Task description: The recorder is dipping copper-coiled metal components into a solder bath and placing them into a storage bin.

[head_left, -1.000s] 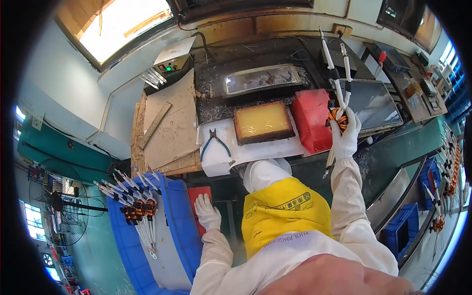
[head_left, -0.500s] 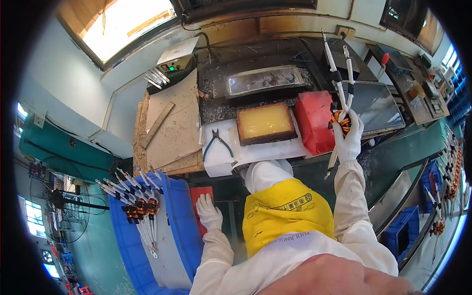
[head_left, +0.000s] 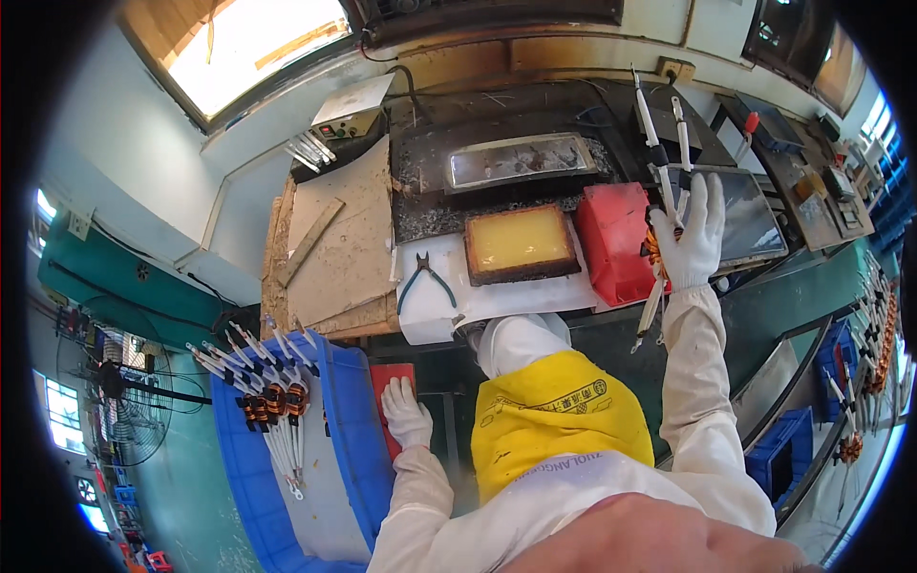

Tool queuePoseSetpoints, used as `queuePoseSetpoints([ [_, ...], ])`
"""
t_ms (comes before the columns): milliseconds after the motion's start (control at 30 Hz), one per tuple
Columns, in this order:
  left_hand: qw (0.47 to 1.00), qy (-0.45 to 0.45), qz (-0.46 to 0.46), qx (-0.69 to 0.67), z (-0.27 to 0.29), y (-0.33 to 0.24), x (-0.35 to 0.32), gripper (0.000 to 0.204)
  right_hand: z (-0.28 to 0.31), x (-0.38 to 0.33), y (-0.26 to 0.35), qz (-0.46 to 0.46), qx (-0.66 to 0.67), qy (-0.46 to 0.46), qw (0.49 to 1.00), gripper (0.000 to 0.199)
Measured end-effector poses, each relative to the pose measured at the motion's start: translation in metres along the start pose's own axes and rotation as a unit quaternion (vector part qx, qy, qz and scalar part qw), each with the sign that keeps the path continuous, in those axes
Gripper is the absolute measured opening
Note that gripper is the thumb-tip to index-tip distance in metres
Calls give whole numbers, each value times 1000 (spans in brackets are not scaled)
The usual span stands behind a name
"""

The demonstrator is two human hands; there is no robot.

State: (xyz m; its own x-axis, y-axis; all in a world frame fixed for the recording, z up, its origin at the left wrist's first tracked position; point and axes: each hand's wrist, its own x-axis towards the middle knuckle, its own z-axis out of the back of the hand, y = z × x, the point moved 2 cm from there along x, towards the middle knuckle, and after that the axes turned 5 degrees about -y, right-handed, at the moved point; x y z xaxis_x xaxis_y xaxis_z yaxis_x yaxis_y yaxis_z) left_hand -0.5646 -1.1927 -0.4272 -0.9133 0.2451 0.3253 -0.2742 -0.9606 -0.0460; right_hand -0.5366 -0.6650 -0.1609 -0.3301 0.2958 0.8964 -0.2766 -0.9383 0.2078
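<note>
My right hand (head_left: 693,239), in a white glove, is open beside the red box, its fingers stretched out away from me. At its thumb side is a coil of orange-brown wire (head_left: 650,250), partly hidden by the hand. Long white-sleeved leads (head_left: 650,119) with metal ends run from the coil toward the back, and a shorter one points toward me. Whether the palm still touches the coil is hidden. My left hand (head_left: 406,413), also gloved, lies flat with fingers extended on a red surface (head_left: 390,375) beside the blue bin.
On the bench stand a red box (head_left: 613,244), a tray of yellow material (head_left: 521,241), a metal-framed pot (head_left: 521,160) and blue-handled cutters (head_left: 426,285). The blue bin (head_left: 358,430) holds several coils (head_left: 277,399). More coils hang at the far right. A fan (head_left: 115,382) stands left.
My right hand has opened from its grip on the coil, its fingers now straightened. The coil and leads sit slightly lower, partly behind the hand. My left hand stays in place.
</note>
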Motion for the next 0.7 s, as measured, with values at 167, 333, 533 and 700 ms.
queuePoseSetpoints([
  [167, 1000, -6, -6, 2, -2, 1, -2, 74, -11, 15, -1, 0, 10, 152, 988, 76],
  [333, 1000, -8, -4, -6, -8, 4, -3, 75, -8, 9, 2, 15, -17, 33, 999, 70],
  [533, 1000, 1, -8, 9, -10, 5, -4, 77, -10, 11, 1, 47, -21, 112, 992, 67],
  [700, 1000, 17, 4, 0, -7, 4, -2, 77, -7, 10, 3, 39, 11, 57, 998, 61],
])
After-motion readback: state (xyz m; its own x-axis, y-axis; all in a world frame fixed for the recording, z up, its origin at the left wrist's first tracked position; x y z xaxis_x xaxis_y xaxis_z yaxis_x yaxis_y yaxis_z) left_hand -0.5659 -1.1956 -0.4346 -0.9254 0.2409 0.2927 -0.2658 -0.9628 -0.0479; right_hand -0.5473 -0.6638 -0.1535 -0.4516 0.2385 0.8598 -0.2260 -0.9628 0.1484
